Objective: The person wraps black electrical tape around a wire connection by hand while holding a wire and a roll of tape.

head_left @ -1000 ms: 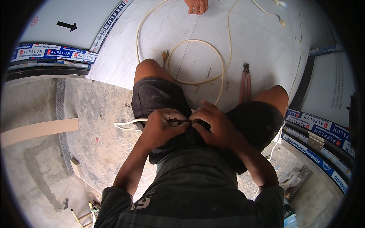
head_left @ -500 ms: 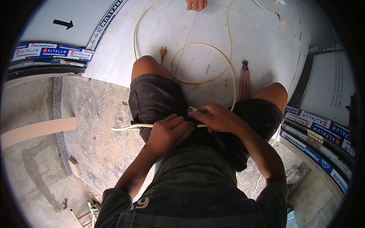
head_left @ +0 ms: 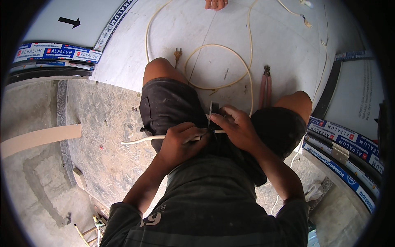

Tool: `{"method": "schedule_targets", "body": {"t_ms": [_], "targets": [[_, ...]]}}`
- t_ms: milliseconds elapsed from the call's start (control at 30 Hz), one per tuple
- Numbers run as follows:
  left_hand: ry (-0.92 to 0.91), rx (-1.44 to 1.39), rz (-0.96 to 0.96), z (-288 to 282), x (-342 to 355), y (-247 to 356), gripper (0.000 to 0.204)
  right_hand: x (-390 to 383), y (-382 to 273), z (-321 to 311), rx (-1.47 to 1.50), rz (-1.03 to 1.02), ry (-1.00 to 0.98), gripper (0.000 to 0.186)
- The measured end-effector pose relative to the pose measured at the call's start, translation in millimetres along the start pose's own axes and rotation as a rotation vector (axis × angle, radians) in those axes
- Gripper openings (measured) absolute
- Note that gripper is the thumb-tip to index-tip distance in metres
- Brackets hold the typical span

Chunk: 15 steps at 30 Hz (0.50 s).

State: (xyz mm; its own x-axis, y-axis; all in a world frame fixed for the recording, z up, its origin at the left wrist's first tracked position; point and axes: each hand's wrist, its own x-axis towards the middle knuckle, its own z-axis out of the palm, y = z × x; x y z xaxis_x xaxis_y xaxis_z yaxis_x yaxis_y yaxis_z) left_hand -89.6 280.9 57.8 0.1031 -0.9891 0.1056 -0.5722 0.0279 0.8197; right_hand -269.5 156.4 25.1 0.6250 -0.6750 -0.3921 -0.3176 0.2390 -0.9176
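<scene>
Over my lap, my left hand (head_left: 180,140) is closed around a white cable (head_left: 148,138). The cable's loose end sticks out to the left past my thigh. Just right of it, my right hand (head_left: 238,126) pinches a small dark roll (head_left: 214,108) that looks like black electrical tape, seen nearly edge-on. A thin strip seems to run from the roll down toward the cable between my hands. My fingers partly hide that spot. More of the cable shows under my right hand.
Past my knees, a coiled cream cable (head_left: 214,88), a plug (head_left: 177,53) and red-handled pincers (head_left: 265,86) lie on the white panel. Another person's hand (head_left: 216,4) rests at the far edge. Wrapped strips (head_left: 57,53) stand left, more strips (head_left: 341,142) right.
My right hand has turned and lifted slightly, so the dark roll now stands up between its fingers. The left hand keeps its hold on the cable.
</scene>
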Motion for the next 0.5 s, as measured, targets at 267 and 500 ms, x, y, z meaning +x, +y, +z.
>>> {"method": "schedule_targets", "body": {"t_ms": [267,500], "targets": [[-0.061,-0.168,-0.126,-9.8,9.9,3.1,0.013,-22.0,-28.9,-14.4,-0.173,-0.475,-0.047,0.028],[-0.200,-0.327,-0.257,-19.9,17.2,-2.5,0.015,-32.6,-20.8,-22.1,-0.410,-0.747,-0.069,0.033]]}}
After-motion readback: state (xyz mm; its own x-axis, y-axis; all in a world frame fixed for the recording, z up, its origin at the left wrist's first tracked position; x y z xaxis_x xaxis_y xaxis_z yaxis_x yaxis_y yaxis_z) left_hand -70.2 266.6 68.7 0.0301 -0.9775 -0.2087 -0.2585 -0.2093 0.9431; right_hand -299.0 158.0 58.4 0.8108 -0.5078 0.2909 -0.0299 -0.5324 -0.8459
